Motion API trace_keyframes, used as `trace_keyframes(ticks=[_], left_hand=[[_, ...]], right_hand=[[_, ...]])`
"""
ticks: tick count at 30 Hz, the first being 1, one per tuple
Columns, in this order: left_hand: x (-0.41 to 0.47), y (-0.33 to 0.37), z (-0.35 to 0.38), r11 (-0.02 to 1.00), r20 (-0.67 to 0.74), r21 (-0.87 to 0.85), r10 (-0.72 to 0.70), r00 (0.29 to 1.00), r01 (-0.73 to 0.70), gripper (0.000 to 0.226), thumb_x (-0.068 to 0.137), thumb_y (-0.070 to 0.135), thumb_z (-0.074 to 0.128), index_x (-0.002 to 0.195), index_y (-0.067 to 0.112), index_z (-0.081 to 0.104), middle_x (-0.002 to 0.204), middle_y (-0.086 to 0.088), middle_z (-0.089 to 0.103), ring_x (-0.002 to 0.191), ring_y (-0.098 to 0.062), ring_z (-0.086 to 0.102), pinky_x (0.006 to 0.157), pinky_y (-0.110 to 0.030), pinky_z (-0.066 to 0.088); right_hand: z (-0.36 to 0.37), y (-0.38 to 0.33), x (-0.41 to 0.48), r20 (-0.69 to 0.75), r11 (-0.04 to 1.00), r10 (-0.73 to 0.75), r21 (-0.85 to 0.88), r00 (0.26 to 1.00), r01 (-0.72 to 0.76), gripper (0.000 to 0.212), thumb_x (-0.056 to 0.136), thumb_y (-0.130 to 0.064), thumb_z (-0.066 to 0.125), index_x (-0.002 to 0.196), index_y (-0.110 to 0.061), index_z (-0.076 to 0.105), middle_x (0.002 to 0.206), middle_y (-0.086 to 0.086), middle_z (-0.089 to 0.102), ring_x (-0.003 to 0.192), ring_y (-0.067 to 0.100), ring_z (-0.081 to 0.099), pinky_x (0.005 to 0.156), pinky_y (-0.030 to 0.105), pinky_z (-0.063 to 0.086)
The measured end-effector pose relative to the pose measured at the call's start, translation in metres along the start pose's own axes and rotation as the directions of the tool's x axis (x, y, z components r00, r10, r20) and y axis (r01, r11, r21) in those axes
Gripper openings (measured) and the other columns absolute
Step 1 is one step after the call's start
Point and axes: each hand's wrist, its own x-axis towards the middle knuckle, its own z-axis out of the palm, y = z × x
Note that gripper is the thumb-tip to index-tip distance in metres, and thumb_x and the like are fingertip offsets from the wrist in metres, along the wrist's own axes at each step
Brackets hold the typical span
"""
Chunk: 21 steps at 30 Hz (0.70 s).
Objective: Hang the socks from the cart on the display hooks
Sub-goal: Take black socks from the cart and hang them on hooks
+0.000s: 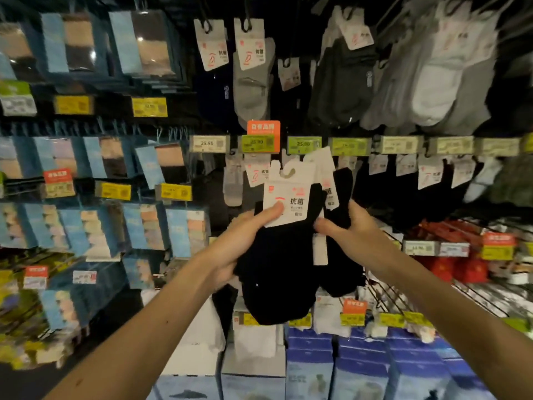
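Well to the left of the hands, blue boxed packs (95,229) are ranged on shelves. A pack of black socks (277,272) is gripped by the left hand (245,235), its thumb pressed on the white header card (288,197), whose top is held just below a row of price labels (302,145). A second black pack (341,192), just behind and to the right, is gripped by the right hand (349,229). Grey and white socks (432,82) are hung above the right hand.

Socks (277,272) before price rail (354,146)
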Motion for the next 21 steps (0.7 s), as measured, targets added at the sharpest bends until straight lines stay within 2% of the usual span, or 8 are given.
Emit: trace_keyframes(ticks=[3, 5, 8, 10, 12, 15, 17, 21], left_hand=[[0.007, -0.023, 0.005, 0.996, 0.018, -0.005, -0.087, 0.996, 0.087, 0.029, 0.088, 0.037, 0.064, 0.11, 0.019, 0.072, 0.102, -0.003, 0.077, 0.086, -0.015, 0.075, 0.075, -0.026, 0.056], [0.015, -0.034, 0.006, 0.988, 0.055, -0.004, -0.153, 0.987, 0.153, 0.04, 0.084, 0.039, 0.067, 0.117, 0.017, 0.07, 0.11, -0.007, 0.075, 0.093, -0.019, 0.074, 0.086, -0.032, 0.052], [0.03, -0.043, 0.009, 0.971, 0.102, -0.022, -0.234, 0.967, 0.237, 0.05, 0.078, 0.04, 0.071, 0.122, 0.016, 0.069, 0.114, -0.01, 0.074, 0.094, -0.022, 0.073, 0.088, -0.035, 0.051], [0.04, -0.046, 0.015, 0.965, 0.13, -0.015, -0.257, 0.958, 0.261, 0.048, 0.079, 0.041, 0.071, 0.12, 0.016, 0.07, 0.114, -0.01, 0.074, 0.092, -0.02, 0.073, 0.086, -0.033, 0.05], [0.049, -0.047, 0.024, 0.963, 0.145, 0.01, -0.267, 0.953, 0.269, 0.048, 0.083, 0.042, 0.069, 0.123, 0.016, 0.069, 0.115, -0.009, 0.073, 0.092, -0.02, 0.073, 0.086, -0.033, 0.049], [0.065, -0.048, 0.042, 0.965, 0.142, 0.015, -0.262, 0.954, 0.263, 0.043, 0.094, 0.04, 0.062, 0.127, 0.013, 0.067, 0.115, -0.011, 0.073, 0.098, -0.023, 0.071, 0.087, -0.032, 0.05], [0.078, -0.05, 0.052, 0.965, 0.121, 0.024, -0.262, 0.957, 0.261, 0.046, 0.094, 0.045, 0.061, 0.128, 0.014, 0.067, 0.116, -0.01, 0.073, 0.099, -0.022, 0.071, 0.086, -0.032, 0.049], [0.101, -0.053, 0.072, 0.958, 0.097, -0.041, -0.279, 0.955, 0.284, 0.048, 0.092, 0.055, 0.06, 0.124, 0.021, 0.07, 0.112, -0.007, 0.074, 0.091, -0.02, 0.072, 0.079, -0.033, 0.049]], right_hand=[[-0.011, 0.027, -0.015, 0.098, 0.976, 0.204, 0.061, 0.974, -0.21, 0.023, 0.095, -0.019, 0.06, 0.111, -0.036, 0.06, 0.101, -0.023, 0.074, 0.093, -0.004, 0.069, 0.07, 0.01, 0.053], [-0.014, 0.042, -0.024, 0.147, 0.925, 0.325, 0.158, 0.934, -0.346, 0.018, 0.094, -0.029, 0.059, 0.11, -0.033, 0.062, 0.101, -0.014, 0.077, 0.089, 0.002, 0.073, 0.067, 0.016, 0.055], [-0.022, 0.057, -0.026, 0.175, 0.824, 0.425, 0.331, 0.888, -0.46, 0.042, 0.082, -0.044, 0.06, 0.119, -0.026, 0.064, 0.107, -0.006, 0.077, 0.097, 0.012, 0.073, 0.077, 0.028, 0.057], [-0.032, 0.063, -0.02, 0.16, 0.797, 0.425, 0.401, 0.891, -0.452, 0.048, 0.081, -0.043, 0.061, 0.123, -0.021, 0.064, 0.114, 0.0, 0.075, 0.103, 0.017, 0.072, 0.079, 0.03, 0.058], [-0.041, 0.067, -0.014, 0.139, 0.804, 0.396, 0.425, 0.908, -0.416, 0.045, 0.079, -0.034, 0.065, 0.121, -0.018, 0.064, 0.113, 0.001, 0.075, 0.102, 0.017, 0.072, 0.077, 0.028, 0.059], [-0.057, 0.075, -0.004, 0.093, 0.864, 0.338, 0.365, 0.937, -0.348, 0.038, 0.077, -0.015, 0.071, 0.114, -0.019, 0.065, 0.107, -0.001, 0.077, 0.099, 0.014, 0.073, 0.073, 0.023, 0.059], [-0.07, 0.083, 0.003, 0.075, 0.881, 0.321, 0.343, 0.944, -0.326, 0.039, 0.083, -0.005, 0.071, 0.119, -0.019, 0.064, 0.113, 0.001, 0.075, 0.103, 0.016, 0.072, 0.075, 0.023, 0.059], [-0.103, 0.097, 0.014, 0.042, 0.884, 0.318, 0.348, 0.947, -0.312, 0.039, 0.087, -0.002, 0.069, 0.123, -0.017, 0.063, 0.115, 0.003, 0.075, 0.104, 0.019, 0.072, 0.075, 0.025, 0.059]])
